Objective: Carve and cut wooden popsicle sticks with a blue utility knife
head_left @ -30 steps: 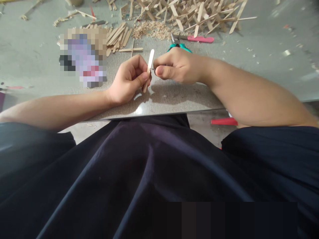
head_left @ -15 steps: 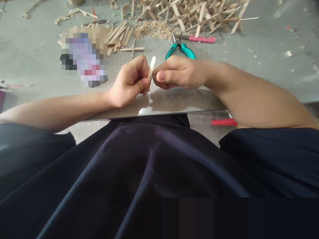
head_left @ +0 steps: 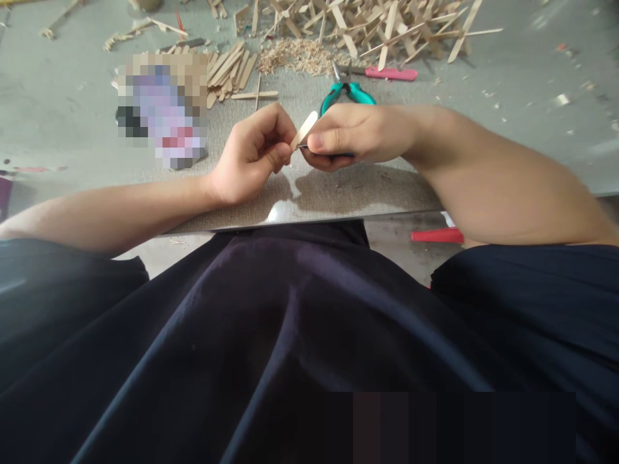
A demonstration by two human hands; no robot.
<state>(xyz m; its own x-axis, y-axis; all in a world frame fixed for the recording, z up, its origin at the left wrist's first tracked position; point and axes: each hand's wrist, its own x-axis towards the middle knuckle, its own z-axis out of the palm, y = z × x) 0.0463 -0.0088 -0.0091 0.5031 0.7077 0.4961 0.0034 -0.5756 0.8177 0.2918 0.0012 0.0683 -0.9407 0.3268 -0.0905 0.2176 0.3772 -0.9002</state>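
My left hand (head_left: 255, 154) pinches a flat wooden craft stick (head_left: 307, 125) between thumb and fingers. The stick slants up to the right, with its rounded end free. Closed around a slim dark-handled tool (head_left: 344, 155), my right hand (head_left: 355, 132) is just to the right of the stick. The tool's thin metal tip meets the stick near my left fingertips; most of its handle is hidden in the palm. Just beyond my right hand lie teal-handled pliers (head_left: 360, 94), partly covered by it.
Behind the pliers lies a pink-handled knife (head_left: 391, 73). A heap of crossed sticks (head_left: 387, 29) spreads at the back beside wood shavings (head_left: 293, 57). Loose craft sticks (head_left: 232, 72) and a blurred-out object (head_left: 169, 119) lie left. The table edge (head_left: 271, 224) runs near my lap.
The craft stick has tilted further to the right in my left hand. My right hand has turned slightly, and the tool's dark handle now shows below its fingers.
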